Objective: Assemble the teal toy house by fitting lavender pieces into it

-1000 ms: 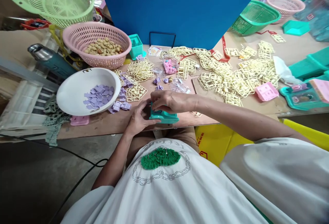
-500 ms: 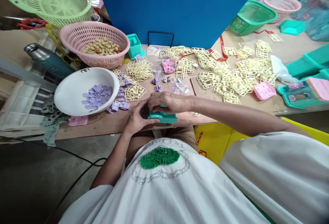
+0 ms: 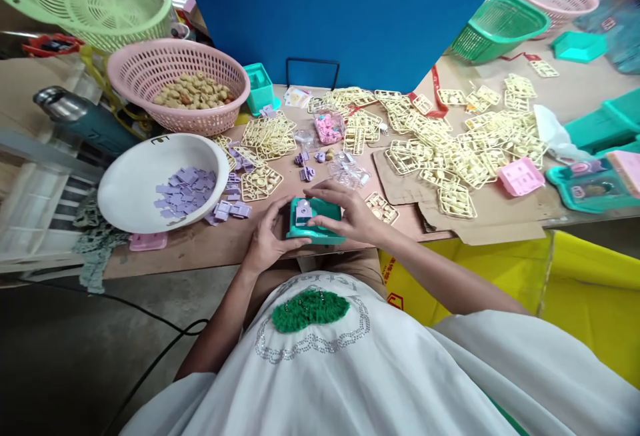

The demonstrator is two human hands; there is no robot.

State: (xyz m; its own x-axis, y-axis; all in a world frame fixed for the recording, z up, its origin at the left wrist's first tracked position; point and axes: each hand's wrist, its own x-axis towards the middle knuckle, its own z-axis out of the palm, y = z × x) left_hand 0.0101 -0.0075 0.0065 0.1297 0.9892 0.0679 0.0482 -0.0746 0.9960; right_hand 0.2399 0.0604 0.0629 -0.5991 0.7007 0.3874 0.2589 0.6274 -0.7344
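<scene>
A teal plastic tray (image 3: 325,236) sits at the table's front edge, right before my body. In its left part lies a small lilac piece (image 3: 304,212) with a clear, shiny bit at its top. My left hand (image 3: 267,236) is curled around the tray's left end, thumb along the near side. From the right, my right hand (image 3: 350,213) grips across the tray: its fingers reach the far rim, and the thumb lies inside by the lilac piece. Beyond my hands are small lilac parts (image 3: 307,174) and clear plastic pieces (image 3: 347,171).
Cream part frames (image 3: 450,149) cover much of the table's right. A white bowl (image 3: 115,189) of lilac pieces and a pink basket (image 3: 135,66) of tan pieces stand left. A blue panel (image 3: 325,16) rises behind; a yellow sheet (image 3: 575,289) hangs below the table at right.
My right hand has shifted right and opened out from over the tray, uncovering the lilac piece. A cream frame beside the right forearm now shows. My left hand stays at the tray.
</scene>
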